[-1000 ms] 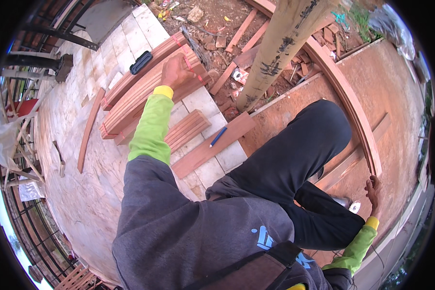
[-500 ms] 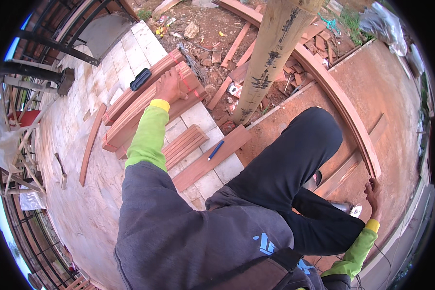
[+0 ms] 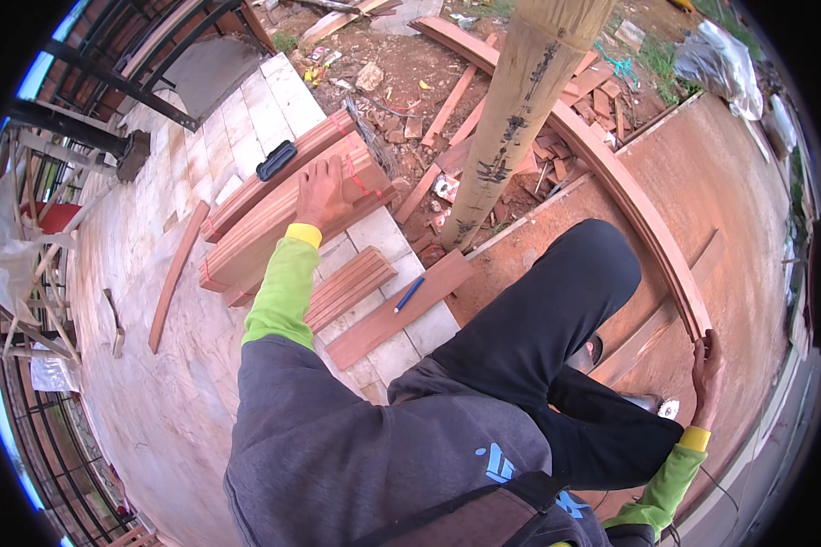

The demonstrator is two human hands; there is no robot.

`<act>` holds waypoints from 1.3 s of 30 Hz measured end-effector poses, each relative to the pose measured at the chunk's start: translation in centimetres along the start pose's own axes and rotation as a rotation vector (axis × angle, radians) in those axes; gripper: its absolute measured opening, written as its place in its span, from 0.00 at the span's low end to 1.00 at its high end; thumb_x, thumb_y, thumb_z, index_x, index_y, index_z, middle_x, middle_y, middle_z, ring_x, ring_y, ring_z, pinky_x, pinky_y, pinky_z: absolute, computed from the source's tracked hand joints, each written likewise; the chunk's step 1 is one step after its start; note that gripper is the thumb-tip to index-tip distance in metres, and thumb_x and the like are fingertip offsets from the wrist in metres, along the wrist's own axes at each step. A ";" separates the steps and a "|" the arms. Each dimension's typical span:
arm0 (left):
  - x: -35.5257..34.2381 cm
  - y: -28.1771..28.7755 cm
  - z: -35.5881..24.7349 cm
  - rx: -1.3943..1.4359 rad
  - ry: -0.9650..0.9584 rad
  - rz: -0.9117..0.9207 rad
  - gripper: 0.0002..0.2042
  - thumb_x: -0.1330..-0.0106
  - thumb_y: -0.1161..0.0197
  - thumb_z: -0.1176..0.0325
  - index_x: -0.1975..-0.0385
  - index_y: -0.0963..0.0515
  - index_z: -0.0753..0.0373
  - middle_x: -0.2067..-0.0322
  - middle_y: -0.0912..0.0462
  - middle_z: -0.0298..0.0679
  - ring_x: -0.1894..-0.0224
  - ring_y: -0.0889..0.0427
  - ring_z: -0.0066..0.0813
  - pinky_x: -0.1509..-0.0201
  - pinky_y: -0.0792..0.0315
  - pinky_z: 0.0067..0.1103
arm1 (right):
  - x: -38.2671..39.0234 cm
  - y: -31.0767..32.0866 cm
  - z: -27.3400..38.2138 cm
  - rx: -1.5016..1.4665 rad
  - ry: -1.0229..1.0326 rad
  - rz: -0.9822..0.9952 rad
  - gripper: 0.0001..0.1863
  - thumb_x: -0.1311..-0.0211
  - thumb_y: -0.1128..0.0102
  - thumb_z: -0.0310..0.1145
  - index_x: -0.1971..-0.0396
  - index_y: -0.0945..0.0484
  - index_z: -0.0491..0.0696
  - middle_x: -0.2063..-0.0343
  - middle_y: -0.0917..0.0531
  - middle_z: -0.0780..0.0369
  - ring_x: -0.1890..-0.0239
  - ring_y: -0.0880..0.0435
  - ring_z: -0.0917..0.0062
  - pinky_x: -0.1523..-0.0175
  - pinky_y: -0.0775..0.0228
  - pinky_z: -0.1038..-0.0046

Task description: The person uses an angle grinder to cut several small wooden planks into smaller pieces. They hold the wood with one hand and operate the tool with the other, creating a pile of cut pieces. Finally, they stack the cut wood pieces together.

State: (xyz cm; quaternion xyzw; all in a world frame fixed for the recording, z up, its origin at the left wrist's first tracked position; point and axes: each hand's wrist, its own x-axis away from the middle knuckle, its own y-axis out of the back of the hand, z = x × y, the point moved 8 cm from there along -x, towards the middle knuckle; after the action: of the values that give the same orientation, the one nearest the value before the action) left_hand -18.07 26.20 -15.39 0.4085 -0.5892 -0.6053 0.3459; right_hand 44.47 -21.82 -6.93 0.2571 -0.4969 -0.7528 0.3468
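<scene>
My left hand (image 3: 321, 193) lies on top of a bundle of reddish-brown boards (image 3: 274, 214) tied with red string; its fingers are stretched out over the upper face. Beside it, a second bundle (image 3: 246, 202) carries a small black case (image 3: 275, 160). On the right, my right hand (image 3: 708, 376) is closed around the near end of a set of long wooden planks (image 3: 629, 187), its fingertips partly hidden. Between my left arm and my knee, a short stack of slats (image 3: 351, 284) and a single board (image 3: 397, 314) with a blue pencil (image 3: 410, 294) on it rest on the tiles.
A bamboo post (image 3: 511, 118) stands upright ahead. Behind it lie wood offcuts (image 3: 597, 100) and rubble. A hammer-like tool (image 3: 114, 324) and a loose strip of wood (image 3: 179, 278) lie on the tiled floor at left. Another plank (image 3: 657, 314) crosses the reddish ground at right.
My left hand still rests on the tied bundle, its fingers now pointing more upward. My right hand has gone from curled at the planks' tip to further up around their end.
</scene>
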 end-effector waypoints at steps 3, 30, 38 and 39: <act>2.8 3.1 -1.6 0.006 -0.032 -0.092 0.43 0.65 0.23 0.66 0.44 0.37 0.61 0.54 0.29 0.45 0.48 0.30 0.45 0.45 0.37 0.37 | -0.4 1.4 8.8 -0.072 0.177 -0.203 0.17 0.31 0.47 0.27 0.45 0.28 0.38 0.60 0.16 0.52 0.57 0.15 0.71 0.52 0.22 0.70; 13.2 3.7 -6.5 0.133 -0.310 -0.156 0.38 0.63 0.26 0.63 0.47 0.32 0.66 0.54 0.28 0.46 0.50 0.28 0.43 0.43 0.36 0.35 | 7.3 -27.8 55.2 -0.062 0.938 0.429 0.32 0.58 0.28 0.44 0.54 0.30 0.46 0.54 0.23 0.55 0.47 0.24 0.59 0.42 0.34 0.52; 13.5 3.8 -6.8 0.134 -0.333 -0.140 0.36 0.62 0.29 0.70 0.46 0.32 0.65 0.56 0.29 0.44 0.52 0.28 0.41 0.45 0.36 0.34 | 7.0 -28.1 54.0 -0.046 0.950 0.476 0.29 0.57 0.30 0.41 0.56 0.29 0.44 0.58 0.21 0.54 0.53 0.20 0.58 0.51 0.27 0.54; 13.6 3.5 -6.8 0.128 -0.326 -0.126 0.36 0.61 0.30 0.70 0.46 0.32 0.65 0.56 0.29 0.44 0.52 0.28 0.41 0.44 0.36 0.34 | 7.0 -28.4 53.8 -0.069 0.920 0.498 0.28 0.57 0.30 0.41 0.57 0.29 0.43 0.59 0.21 0.53 0.54 0.19 0.57 0.52 0.25 0.55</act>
State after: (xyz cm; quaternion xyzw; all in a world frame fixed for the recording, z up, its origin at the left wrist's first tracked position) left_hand -17.96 10.79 -12.87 0.3621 -0.6481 -0.6451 0.1806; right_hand -6.87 10.87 -13.42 0.4237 -0.3139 -0.4728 0.7060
